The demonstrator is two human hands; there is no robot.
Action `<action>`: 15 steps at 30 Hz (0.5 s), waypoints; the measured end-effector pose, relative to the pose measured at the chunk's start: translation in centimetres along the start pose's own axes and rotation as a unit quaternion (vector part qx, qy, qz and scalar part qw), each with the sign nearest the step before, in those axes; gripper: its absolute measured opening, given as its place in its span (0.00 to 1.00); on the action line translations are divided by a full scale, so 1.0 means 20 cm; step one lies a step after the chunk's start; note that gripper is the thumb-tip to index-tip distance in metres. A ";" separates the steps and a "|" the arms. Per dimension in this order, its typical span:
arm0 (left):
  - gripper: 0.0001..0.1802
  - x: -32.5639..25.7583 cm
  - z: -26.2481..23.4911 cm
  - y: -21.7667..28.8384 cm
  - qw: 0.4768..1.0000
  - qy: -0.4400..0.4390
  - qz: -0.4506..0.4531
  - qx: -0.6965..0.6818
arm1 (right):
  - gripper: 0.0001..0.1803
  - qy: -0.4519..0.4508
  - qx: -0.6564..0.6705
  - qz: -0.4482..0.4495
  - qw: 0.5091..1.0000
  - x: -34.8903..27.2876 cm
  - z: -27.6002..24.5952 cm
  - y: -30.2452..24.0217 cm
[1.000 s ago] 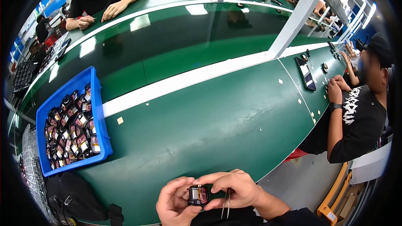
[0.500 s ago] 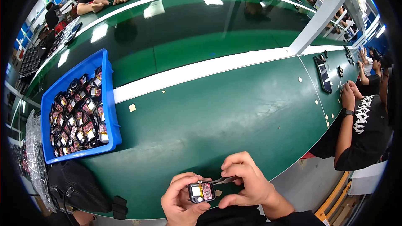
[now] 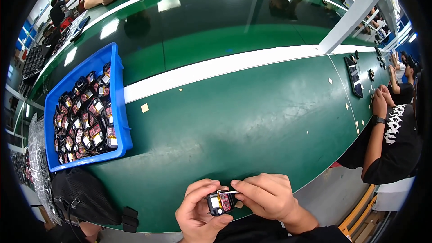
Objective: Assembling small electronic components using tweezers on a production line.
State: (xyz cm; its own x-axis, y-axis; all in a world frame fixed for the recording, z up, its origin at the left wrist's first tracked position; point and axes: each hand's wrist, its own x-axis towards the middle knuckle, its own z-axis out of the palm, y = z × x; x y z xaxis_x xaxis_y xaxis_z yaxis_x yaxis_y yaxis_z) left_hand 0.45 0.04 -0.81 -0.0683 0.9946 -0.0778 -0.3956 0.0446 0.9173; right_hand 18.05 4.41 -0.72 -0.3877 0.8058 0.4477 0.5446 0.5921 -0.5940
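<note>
Fingers of my left hand [image 3: 198, 209] close around a small black gadget [image 3: 220, 202] with its yellow and red insides showing; my right hand [image 3: 265, 195] pinches its top edge, above the green table's [image 3: 234, 121] near edge. A blue bin [image 3: 118, 108] of similar parts sits far left.

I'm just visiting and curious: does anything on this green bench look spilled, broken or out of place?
Nothing looks damaged. Small tan scraps lie scattered loose on the green table. The left hand holds a small open device; the right hand pinches its top edge. The blue bin holds similar parts.
</note>
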 end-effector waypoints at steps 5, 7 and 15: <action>0.38 -0.01 0.01 0.01 1.000 0.002 -0.010 -0.004 | 0.18 0.004 -0.008 -0.007 1.000 -0.01 0.00 0.00; 0.38 0.00 0.00 0.01 1.000 -0.005 -0.009 -0.002 | 0.16 0.004 0.002 -0.003 1.000 0.00 0.00 0.01; 0.37 0.00 0.00 0.00 1.000 -0.010 -0.003 0.004 | 0.06 -0.021 0.076 0.044 0.996 0.00 -0.02 0.01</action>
State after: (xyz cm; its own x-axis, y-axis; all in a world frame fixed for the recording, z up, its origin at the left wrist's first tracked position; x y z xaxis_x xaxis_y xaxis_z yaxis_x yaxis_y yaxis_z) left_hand 0.52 -0.05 -0.81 -0.0484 0.9960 -0.0752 -0.3895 0.0505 0.9196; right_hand 18.45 4.50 -0.43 -0.3760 0.8522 0.3639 0.4593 0.5125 -0.7256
